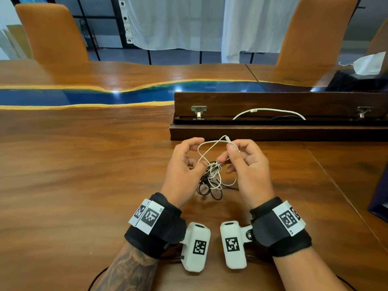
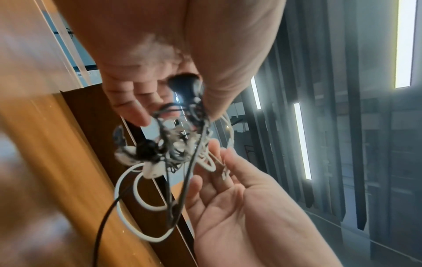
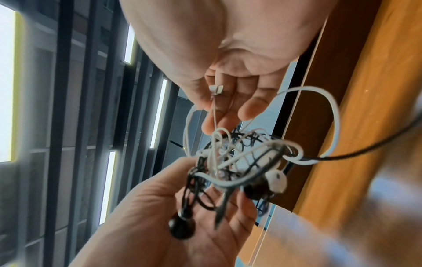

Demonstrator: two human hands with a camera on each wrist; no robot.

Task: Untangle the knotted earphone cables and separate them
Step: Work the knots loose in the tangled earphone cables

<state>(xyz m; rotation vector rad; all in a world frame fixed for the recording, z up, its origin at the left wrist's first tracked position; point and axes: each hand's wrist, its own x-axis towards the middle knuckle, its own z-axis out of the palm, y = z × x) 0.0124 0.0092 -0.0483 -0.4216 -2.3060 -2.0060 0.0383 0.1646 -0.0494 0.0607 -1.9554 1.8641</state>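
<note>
Knot (image 1: 211, 175) of white cable (image 1: 210, 151) and black cable (image 1: 207, 191) held just above the counter (image 1: 84, 175), between both hands, near side of the dark wooden box (image 1: 273, 131).

Left hand (image 1: 184, 164): fingers curled, pinching the knot at its left side; black earbud (image 2: 184, 84) lying against the palm. Right hand (image 1: 245, 164): thumb and forefinger pinching the white cable near its small plug end (image 3: 215, 89), just right of and above the knot.

Step judged: early loosening, white end being drawn out of the knot; the two cables not yet apart. Next move likely calls for feeding that plug end back through the loops, left hand steadying the knot, pull kept gentle to avoid tightening.

Hard to make out: crossings inside the knot, blurred in both wrist views. White earbud (image 3: 277, 180) visible beside the knot; second white earbud not identified. Lower black loops partly hidden behind the left hand.
</note>
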